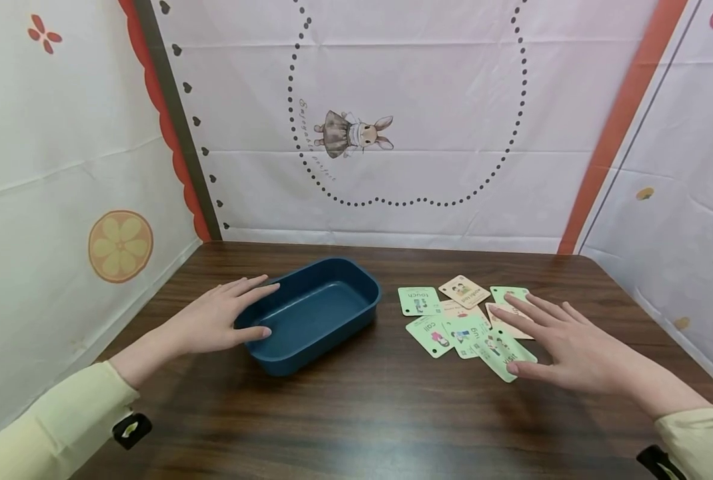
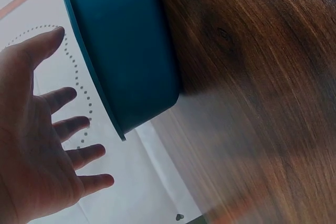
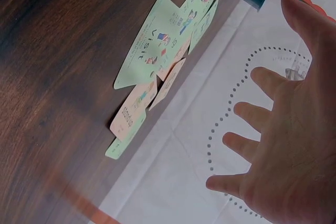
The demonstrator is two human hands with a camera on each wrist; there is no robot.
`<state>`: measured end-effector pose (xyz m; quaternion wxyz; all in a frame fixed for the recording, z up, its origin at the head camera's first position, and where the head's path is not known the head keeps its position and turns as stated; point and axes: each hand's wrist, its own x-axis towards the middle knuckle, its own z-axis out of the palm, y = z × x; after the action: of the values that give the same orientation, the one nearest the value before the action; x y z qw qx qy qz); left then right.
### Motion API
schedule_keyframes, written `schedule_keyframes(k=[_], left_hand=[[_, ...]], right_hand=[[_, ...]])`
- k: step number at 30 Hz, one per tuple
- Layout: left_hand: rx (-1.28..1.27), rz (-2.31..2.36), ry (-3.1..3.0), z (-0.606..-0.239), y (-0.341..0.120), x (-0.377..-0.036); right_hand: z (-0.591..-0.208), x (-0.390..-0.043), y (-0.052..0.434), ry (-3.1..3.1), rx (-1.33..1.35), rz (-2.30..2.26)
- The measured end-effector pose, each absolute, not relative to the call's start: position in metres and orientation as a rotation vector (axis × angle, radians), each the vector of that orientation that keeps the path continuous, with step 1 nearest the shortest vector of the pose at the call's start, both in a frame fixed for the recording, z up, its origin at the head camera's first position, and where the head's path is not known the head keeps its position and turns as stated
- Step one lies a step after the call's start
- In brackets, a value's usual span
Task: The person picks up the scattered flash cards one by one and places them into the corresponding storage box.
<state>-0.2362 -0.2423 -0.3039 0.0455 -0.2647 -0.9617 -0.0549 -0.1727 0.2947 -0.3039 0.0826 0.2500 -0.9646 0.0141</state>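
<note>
A dark blue rectangular bin (image 1: 314,313) stands on the table, its inside bare. Over its left end hovers my left hand (image 1: 224,317), fingers spread; in the left wrist view the hand (image 2: 47,135) is above the rim of the bin (image 2: 123,51). To the right lies a loose, overlapping spread of green and peach picture cards (image 1: 419,301). My right hand (image 1: 578,347) is held above the right side of the spread with fingers apart, holding nothing. The "visit" card (image 3: 149,45) lies on top, nearest that hand (image 3: 289,135) in the head view.
The brown wooden table (image 1: 356,413) ends at a white printed cloth (image 1: 422,133) behind, with similar cloth (image 1: 50,200) at the left and right sides. A black band sits at each sleeve cuff (image 1: 131,430).
</note>
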Motion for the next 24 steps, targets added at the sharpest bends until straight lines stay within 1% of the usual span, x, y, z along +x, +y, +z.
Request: schedule_keyframes(k=[9, 24], left_hand=[[-0.761, -0.191, -2.946, -0.301, -0.246, -0.239], [-0.676, -0.319, -2.982, -0.307, -0.255, -0.250]], right_hand=[[-0.303, -0.174, 0.292, -2.891, 0.742, 0.050], [-0.302, -0.179, 0.295, -2.930, 0.742, 0.044]])
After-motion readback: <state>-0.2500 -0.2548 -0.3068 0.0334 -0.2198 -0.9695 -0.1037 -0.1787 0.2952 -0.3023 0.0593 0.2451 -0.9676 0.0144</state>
